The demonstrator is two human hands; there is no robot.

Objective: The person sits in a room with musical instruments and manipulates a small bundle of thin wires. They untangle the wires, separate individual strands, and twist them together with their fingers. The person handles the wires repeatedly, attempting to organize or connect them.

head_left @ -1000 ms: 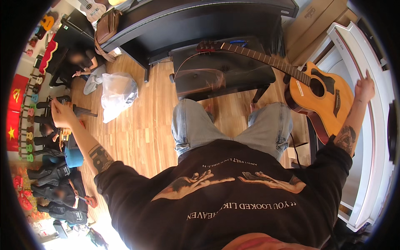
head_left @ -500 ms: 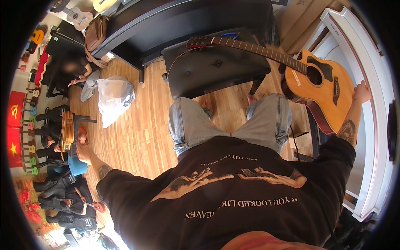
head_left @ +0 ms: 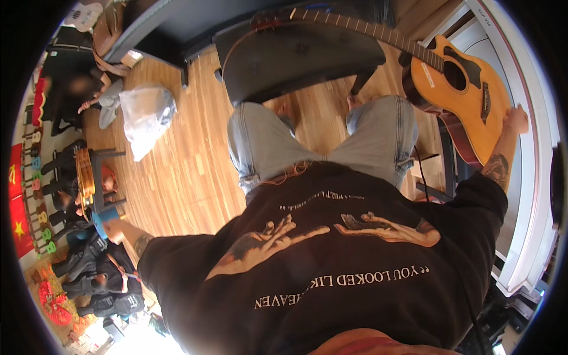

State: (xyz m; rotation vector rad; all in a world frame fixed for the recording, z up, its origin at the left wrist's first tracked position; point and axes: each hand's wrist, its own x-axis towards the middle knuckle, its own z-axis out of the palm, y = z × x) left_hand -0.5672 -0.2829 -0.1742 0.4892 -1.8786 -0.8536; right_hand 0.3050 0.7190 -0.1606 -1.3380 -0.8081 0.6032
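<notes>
An acoustic guitar (head_left: pixel 435 80) with a natural wood top and dark pickguard leans at the right, its neck reaching across a black padded bench (head_left: pixel 260 71). Beside its lower body, my right hand (head_left: pixel 516 119) has curled fingers pressed on the edge of a white frame (head_left: pixel 535 136). My left hand (head_left: pixel 110 229) is stretched out to the left, near a blue object (head_left: pixel 100 220) and a dark chair or stand (head_left: pixel 106 204); its fingers are too small and blurred to read. Thin copper-coloured loops (head_left: pixel 296 170) lie at my shirt's hem.
A clear plastic bag (head_left: pixel 145 118) lies on the wooden floor (head_left: pixel 201 136). Another guitar (head_left: pixel 86 177) stands edge-on at the left. One person (head_left: pixel 89 97) sits at the far left, and another person (head_left: pixel 103 278) sits lower. A dark upright piece of furniture (head_left: pixel 165 41) stands behind the bench.
The view has tilted, so the bench and bag sit higher in the picture. My left hand has dropped lower and left. The copper-coloured loops at the hem have come into view.
</notes>
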